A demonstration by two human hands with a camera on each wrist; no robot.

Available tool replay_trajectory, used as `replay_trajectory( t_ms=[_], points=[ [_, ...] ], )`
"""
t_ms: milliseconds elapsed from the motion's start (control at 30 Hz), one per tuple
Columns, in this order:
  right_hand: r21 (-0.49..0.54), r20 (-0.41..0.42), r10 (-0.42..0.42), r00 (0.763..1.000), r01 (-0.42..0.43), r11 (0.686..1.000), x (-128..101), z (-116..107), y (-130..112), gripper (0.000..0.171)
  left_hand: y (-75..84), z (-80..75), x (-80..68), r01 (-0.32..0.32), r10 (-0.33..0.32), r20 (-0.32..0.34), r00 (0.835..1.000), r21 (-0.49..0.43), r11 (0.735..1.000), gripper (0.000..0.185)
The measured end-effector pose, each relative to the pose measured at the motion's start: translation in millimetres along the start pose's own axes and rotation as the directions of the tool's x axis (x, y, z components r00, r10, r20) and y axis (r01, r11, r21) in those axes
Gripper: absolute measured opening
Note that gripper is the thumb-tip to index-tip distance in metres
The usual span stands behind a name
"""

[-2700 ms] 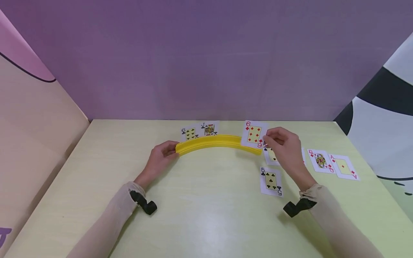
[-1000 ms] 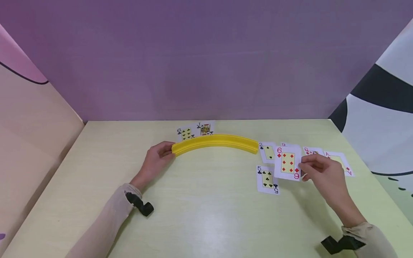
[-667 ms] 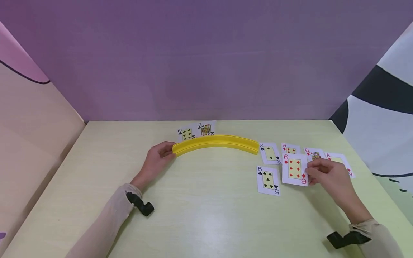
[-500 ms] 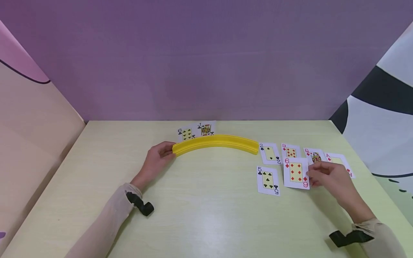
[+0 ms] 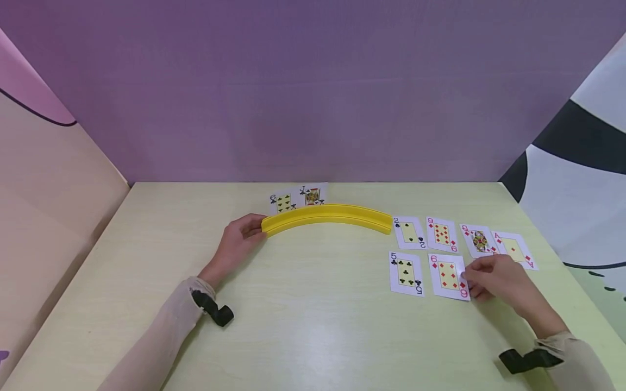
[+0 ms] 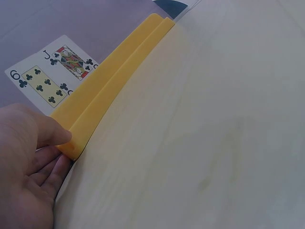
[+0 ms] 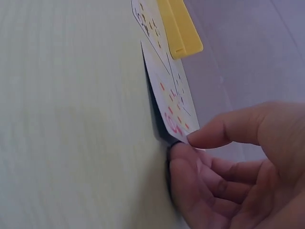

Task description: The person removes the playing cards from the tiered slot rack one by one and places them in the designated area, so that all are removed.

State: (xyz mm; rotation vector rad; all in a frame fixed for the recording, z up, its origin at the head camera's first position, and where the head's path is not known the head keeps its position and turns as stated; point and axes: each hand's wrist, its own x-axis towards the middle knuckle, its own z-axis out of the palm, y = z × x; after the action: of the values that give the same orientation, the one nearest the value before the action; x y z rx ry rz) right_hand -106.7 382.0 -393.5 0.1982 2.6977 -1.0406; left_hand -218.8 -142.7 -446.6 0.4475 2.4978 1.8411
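My left hand (image 5: 239, 241) holds the left end of a curved yellow card holder (image 5: 326, 214), thumb on top and fingers beneath in the left wrist view. Two playing cards stand in its slot: the six of clubs (image 5: 282, 203) and the jack of clubs (image 6: 72, 62). My right hand (image 5: 499, 279) pinches the right edge of the six of diamonds (image 5: 447, 276) between thumb and fingers. That card is low over the table, right of the five of clubs (image 5: 406, 273). In the right wrist view its near edge is tilted up off the tabletop.
Behind lies a row of cards: two of spades (image 5: 408, 232), nine of diamonds (image 5: 442, 234), queen of diamonds (image 5: 479, 241) and ace of diamonds (image 5: 514, 251). The last two are partly behind my right hand. A purple partition (image 5: 313, 92) rises along the table's (image 5: 313, 326) back edge.
My right hand has carried the six of diamonds from the holder's right end to the right and toward me, then lowered it beside the five of clubs. The left hand keeps its grip.
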Motion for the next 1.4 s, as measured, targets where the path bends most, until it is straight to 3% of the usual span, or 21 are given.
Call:
replay_trajectory(
  t_ms=[433,1067,1400],
  points=[
    [-0.019,0.046,0.023,0.999,-0.022,1.000,-3,0,-7,0.026,2.3,0.6,-2.2,-0.006,0.006,0.012,1.000,-0.015,1.000,0.033],
    [-0.141,0.014,-0.010,1.000,0.012,0.990,-7,1,-15,0.015,-0.9,0.3,1.0,-0.015,0.015,0.004,1.000,0.022,1.000,0.034],
    [-0.145,0.018,-0.004,1.000,0.007,0.989,-8,3,-19,0.013,1.1,0.0,0.4,-0.007,0.007,-0.002,1.000,0.017,1.000,0.034]
  ],
)
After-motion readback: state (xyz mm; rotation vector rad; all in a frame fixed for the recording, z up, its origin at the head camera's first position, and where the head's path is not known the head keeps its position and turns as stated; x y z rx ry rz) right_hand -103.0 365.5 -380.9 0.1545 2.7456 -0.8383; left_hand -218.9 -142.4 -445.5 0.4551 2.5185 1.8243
